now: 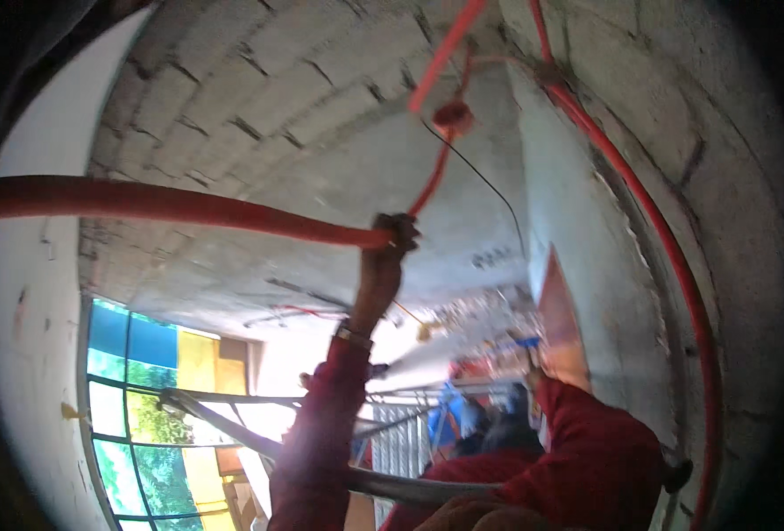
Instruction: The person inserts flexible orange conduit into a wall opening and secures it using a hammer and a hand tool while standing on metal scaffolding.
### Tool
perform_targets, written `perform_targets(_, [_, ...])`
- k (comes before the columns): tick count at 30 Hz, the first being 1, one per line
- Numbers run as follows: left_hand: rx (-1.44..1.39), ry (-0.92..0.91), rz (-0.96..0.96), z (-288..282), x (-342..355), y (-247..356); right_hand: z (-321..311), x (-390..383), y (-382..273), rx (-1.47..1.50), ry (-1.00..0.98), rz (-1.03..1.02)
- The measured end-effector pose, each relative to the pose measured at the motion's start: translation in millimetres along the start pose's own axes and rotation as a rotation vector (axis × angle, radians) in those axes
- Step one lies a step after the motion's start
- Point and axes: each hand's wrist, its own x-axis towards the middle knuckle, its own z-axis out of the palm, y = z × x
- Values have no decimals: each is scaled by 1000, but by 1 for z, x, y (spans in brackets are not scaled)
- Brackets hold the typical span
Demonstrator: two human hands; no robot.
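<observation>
My left hand [393,232], raised with a watch [354,334] on its wrist, is closed around a red conduit pipe [179,211]. The pipe runs in from the left edge and ends at or passes through my fist; which one, the fingers hide. Beyond the fist, a thinner red pipe [432,181] leads up to a round red junction box [452,118] on the ceiling. My right arm, in a red sleeve, bends in from the lower right. Its hand [533,365] is small and blurred near a blue object [525,342]; whether it holds that is unclear.
Another red pipe [644,190] runs along the block surface at right. A thin dark wire [489,184] dangles by the box. Below are metal ladder or scaffold bars [401,484], a person in dark clothing [507,429] and a window [148,425]. A brownish shape at the lower edge is unclear.
</observation>
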Motion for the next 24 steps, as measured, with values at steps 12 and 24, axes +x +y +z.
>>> perform_targets(12, [148, 30, -102, -27, -7, 17, 13, -10, 4, 45, -113, 22])
perform_targets(24, [310, 174, -33, -33, 20, 68, 32, -3, -11, 87, -92, 31])
